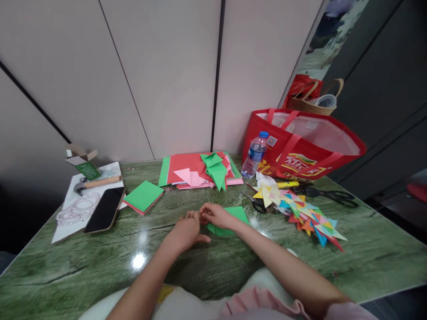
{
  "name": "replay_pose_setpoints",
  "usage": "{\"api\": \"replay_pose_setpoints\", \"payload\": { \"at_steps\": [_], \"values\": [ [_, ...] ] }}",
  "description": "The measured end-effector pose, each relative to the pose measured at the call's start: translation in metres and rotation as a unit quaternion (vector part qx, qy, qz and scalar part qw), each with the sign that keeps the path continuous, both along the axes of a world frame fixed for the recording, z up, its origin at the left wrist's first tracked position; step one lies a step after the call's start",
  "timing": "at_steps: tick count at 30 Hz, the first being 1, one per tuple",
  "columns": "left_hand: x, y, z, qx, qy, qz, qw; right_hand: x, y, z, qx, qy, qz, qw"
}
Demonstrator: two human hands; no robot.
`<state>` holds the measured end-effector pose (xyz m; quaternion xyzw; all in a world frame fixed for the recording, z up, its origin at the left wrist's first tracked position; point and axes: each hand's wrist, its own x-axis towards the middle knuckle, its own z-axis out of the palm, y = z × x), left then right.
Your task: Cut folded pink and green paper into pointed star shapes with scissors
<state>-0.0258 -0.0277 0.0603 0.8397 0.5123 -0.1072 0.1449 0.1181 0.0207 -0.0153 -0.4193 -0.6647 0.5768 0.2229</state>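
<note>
A green sheet of paper (238, 215) lies on the table, partly under my right hand and wrist. My right hand (213, 215) is closed, its fingertips bunched at the sheet's left side; whatever they may pinch is hidden. Beside it, my left hand (188, 229) has its thumb stretched away from the bent fingers, and I see nothing held in it. The fingers of both hands meet or nearly meet. Folded green paper pieces (216, 171) and pink ones (191, 177) rest behind on a stack of red paper (180, 164). To the left sits a green-topped pile of square paper (143, 196).
Right of my hands are small scissors (258, 205), a colourful folded-paper chain (305, 211), a yellow marker (287, 184) and black-handled scissors (333, 194). A water bottle (255, 155) stands before a red bag (300, 146). A phone (105, 209) and hammer (100, 182) lie left.
</note>
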Motion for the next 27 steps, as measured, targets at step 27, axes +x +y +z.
{"api": "replay_pose_setpoints", "payload": {
  "at_steps": [27],
  "values": [
    [0.01, 0.006, -0.029, 0.093, 0.039, -0.021, 0.995, 0.106, 0.021, 0.017, 0.078, -0.346, -0.188, 0.916]
  ]
}}
